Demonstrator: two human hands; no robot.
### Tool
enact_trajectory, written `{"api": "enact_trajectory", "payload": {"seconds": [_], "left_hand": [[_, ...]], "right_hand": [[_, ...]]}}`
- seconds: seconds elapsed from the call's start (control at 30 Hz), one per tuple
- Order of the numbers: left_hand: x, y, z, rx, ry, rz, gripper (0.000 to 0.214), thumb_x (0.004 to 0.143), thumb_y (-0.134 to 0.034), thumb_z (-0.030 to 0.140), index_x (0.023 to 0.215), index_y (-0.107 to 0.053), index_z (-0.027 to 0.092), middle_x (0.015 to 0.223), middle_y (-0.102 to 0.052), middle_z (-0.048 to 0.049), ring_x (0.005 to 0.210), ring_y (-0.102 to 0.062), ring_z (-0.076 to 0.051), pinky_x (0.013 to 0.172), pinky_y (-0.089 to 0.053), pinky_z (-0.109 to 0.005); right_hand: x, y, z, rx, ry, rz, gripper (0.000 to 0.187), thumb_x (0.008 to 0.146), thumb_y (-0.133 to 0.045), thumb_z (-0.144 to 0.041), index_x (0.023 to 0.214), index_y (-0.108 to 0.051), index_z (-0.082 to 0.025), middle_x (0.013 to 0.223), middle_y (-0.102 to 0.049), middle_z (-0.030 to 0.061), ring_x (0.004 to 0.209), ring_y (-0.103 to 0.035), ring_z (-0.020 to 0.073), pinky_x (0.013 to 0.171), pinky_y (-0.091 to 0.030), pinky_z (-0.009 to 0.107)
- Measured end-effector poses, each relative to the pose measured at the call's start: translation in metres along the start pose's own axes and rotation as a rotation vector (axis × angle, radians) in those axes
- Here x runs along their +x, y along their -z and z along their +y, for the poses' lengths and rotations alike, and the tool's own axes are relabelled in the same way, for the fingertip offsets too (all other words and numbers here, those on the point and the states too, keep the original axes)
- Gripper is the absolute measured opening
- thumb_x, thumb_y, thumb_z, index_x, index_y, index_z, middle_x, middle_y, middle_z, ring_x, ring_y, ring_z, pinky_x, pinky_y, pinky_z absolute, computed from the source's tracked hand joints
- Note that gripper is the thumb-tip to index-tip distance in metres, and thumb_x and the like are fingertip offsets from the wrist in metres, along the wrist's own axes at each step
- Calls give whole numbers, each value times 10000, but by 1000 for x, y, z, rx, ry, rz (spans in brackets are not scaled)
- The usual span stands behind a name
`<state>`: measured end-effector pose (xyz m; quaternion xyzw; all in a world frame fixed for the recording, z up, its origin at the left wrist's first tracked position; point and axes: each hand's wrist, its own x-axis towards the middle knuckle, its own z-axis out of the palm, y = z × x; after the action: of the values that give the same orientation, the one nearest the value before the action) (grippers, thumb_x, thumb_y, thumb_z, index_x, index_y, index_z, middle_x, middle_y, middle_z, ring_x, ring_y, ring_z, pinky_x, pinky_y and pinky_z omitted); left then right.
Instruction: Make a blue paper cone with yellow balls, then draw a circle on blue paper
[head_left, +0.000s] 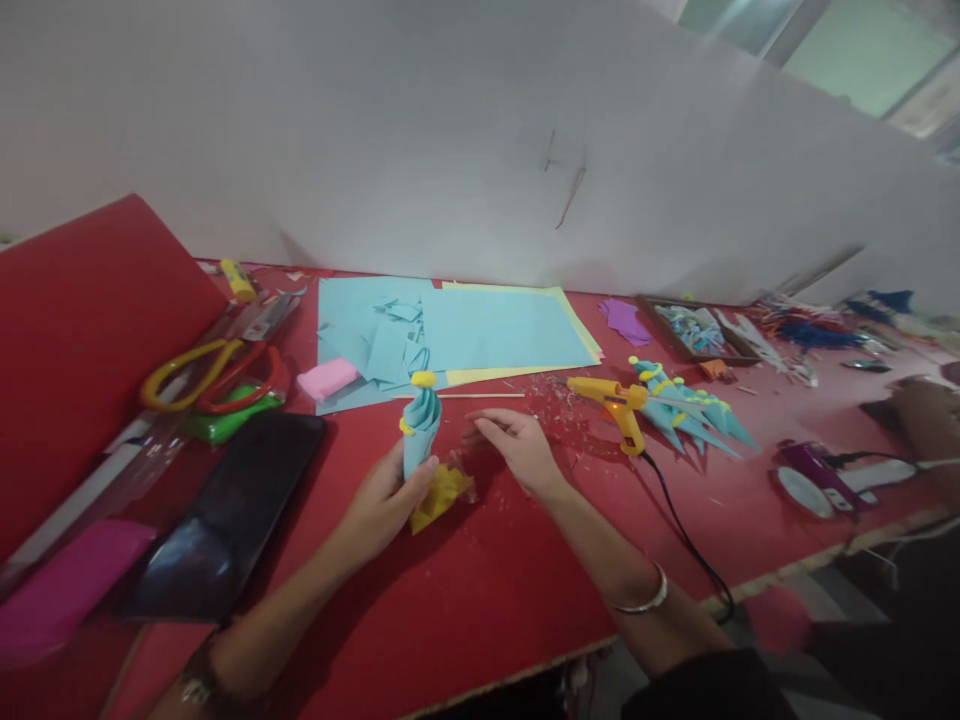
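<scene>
My left hand (pixel 390 495) is wrapped round a light blue folded paper cone (pixel 422 425), held upright. A yellow pompom (pixel 423 379) tops the cone, and more small yellow balls sit along its left side. To its right, my right hand (pixel 517 448) hovers above the table, fingers loosely stretched toward the cone and slightly blurred; nothing shows in them. A clear packet of yellow material (pixel 439 497) lies just beside my left hand, partly hidden by it. The yellow glue gun (pixel 613 400) rests to the right of my right hand, its cord trailing toward the table's front edge.
Blue paper sheets (pixel 510 328) with scraps and a thin stick (pixel 480 396) lie behind my hands. On the left are scissors (pixel 217 375), a pink block (pixel 328 378) and a black phone-like slab (pixel 232 520). Finished-looking blue cones (pixel 686 405) and a wooden tray (pixel 697 332) stand right.
</scene>
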<state>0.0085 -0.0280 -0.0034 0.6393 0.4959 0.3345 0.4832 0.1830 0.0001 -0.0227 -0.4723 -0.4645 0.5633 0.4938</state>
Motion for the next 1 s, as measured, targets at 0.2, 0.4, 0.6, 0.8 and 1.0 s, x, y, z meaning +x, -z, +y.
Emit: {"api": "enact_trajectory", "payload": {"seconds": [0.2,0.4,0.6,0.8,1.0], "left_hand": [[0,0,1,4,10,10,265,782,-390,422,631,-370,204,544,-359,58,485,-349,-87,459,-312,-226],[1,0,-1,-1,7,21,259,776,-400,421,637,-372,204,555,-366,54,494,-353,-88,462,-318,-228],[1,1,-4,1,-4,11,258,769,-402,425,638,-365,206,556,-367,54,494,-351,-89,467,-319,-232],[2,0,-4,5,-18,9,277,778,-391,436,630,-372,203,549,-369,54,492,-352,-90,464,-316,-229],[3,-1,-3,11,-28,7,273,785,-391,431,637,-383,202,538,-360,56,485,-343,-91,462,-313,-227]], "right_hand": [[1,2,2,-55,79,66,145,609,-679,-299,674,-611,-188,608,-610,-29,548,-557,92,558,-456,224],[1,2,3,15,33,40,214,672,-625,-352,813,-652,-194,718,-672,10,669,-628,135,700,-500,304],[1,3,3,-62,82,76,137,643,-658,-311,679,-600,-192,622,-607,-24,579,-557,101,600,-456,246],[2,3,5,-25,71,74,178,681,-627,-348,763,-633,-191,675,-633,0,624,-574,116,648,-469,272],[1,4,4,-67,90,95,153,656,-653,-337,710,-629,-196,683,-625,-6,627,-553,111,632,-456,260]]}}
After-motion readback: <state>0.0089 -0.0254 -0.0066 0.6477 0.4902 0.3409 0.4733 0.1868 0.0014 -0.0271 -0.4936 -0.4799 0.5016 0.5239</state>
